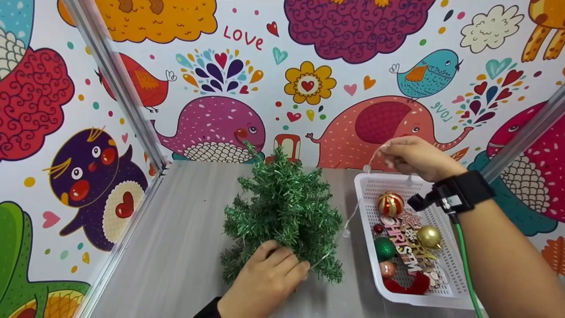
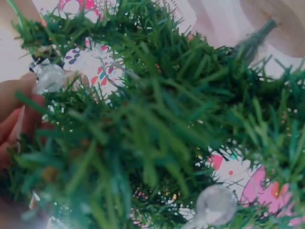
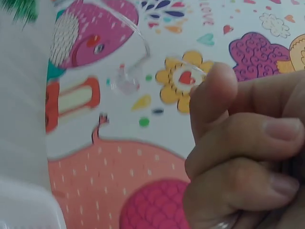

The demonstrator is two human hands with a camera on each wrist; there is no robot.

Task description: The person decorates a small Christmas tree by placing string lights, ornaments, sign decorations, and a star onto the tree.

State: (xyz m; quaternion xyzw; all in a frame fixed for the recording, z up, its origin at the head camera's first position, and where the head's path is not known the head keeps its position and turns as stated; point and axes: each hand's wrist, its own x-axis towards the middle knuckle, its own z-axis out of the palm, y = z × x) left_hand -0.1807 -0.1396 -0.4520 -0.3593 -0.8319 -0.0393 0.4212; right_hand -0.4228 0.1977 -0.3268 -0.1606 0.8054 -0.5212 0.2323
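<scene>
A small green tinsel Christmas tree (image 1: 282,207) stands mid-table. My left hand (image 1: 265,278) is at its lower front branches, fingers curled around a strand of clear string lights. In the left wrist view those fingers (image 2: 19,114) are beside a clear round bulb (image 2: 50,78), and another bulb (image 2: 215,204) hangs among the branches. Raised above the basket's far end, my right hand (image 1: 410,157) pinches the string lights (image 1: 353,215) between thumb and forefinger. The strand droops from there to the tree's right side. In the right wrist view a blurred bulb (image 3: 126,81) dangles beyond the right hand (image 3: 238,152).
Right of the tree sits a white plastic basket (image 1: 368,247). Inside are a red-and-gold bauble (image 1: 390,204), a gold bauble (image 1: 429,237), a green bauble (image 1: 385,248) and Christmas lettering (image 1: 401,247). Printed walls and metal posts (image 1: 119,84) border the grey table (image 1: 176,238).
</scene>
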